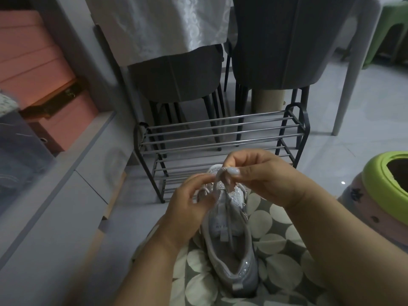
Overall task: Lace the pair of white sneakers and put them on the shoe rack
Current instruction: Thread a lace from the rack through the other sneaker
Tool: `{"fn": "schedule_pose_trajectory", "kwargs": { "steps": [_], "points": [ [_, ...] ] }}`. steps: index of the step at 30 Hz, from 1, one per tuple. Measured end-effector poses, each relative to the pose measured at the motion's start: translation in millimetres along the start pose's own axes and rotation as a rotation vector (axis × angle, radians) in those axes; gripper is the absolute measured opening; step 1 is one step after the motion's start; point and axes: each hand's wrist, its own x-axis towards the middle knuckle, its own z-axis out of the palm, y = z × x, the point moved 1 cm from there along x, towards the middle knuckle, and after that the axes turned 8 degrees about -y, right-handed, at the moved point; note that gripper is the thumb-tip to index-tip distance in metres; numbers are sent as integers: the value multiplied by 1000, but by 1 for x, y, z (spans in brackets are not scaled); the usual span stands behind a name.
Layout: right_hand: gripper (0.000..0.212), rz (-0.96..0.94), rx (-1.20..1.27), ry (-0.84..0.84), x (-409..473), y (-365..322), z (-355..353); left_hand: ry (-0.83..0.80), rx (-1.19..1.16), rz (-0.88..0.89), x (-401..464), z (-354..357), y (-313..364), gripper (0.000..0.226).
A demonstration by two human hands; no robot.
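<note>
Before the shoe rack (220, 133), both hands (223, 186) pinch a lace (217, 180) over the sneaker (229, 246).

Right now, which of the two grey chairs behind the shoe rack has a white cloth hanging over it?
The left chair: the white cloth drapes over its back. The right chair is bare.

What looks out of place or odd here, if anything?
Nothing looks spilled or broken. Only one white sneaker is in view, resting on the spotted fabric, its lace pinched between the left hand and right hand. The shoe rack behind holds no shoes.
</note>
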Motion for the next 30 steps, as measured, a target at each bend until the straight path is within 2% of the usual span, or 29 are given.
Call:
{"fn": "schedule_pose_trajectory", "kwargs": {
  "steps": [1,3,6,8,12,13,16,17,20,22,30],
  "points": [
    [13,1,-6,32,0,-1,2,-6,-70,-15,0,2,4,13],
    [23,47,-114,105,-1,0,5,48,-123,-25,-1,7,9,16],
    [55,234,-488,123,-6,5,10,125,-183,-50,0,9,4,23],
    [64,384,-711,74,-10,5,13,149,-195,-78,0,7,0,26],
    [63,438,-1033,-44,-12,-2,14,147,-136,-100,1,9,-2,26],
    [56,438,-1108,-79,-12,-2,14,152,-141,-96,1,9,-2,26],
    [11,484,-1171,-141,-10,1,12,167,-180,-83,2,8,-4,27],
    [7,518,-1155,-155,-10,2,12,172,-199,-84,3,8,-4,28],
    [25,581,-1148,-180,-7,6,10,186,-240,-94,3,8,-4,29],
    [28,584,-1172,-208,-4,9,10,193,-239,-100,5,9,-5,29],
    [17,642,-1353,-276,13,23,15,218,-269,-128,6,8,-7,27]
  ]
}}
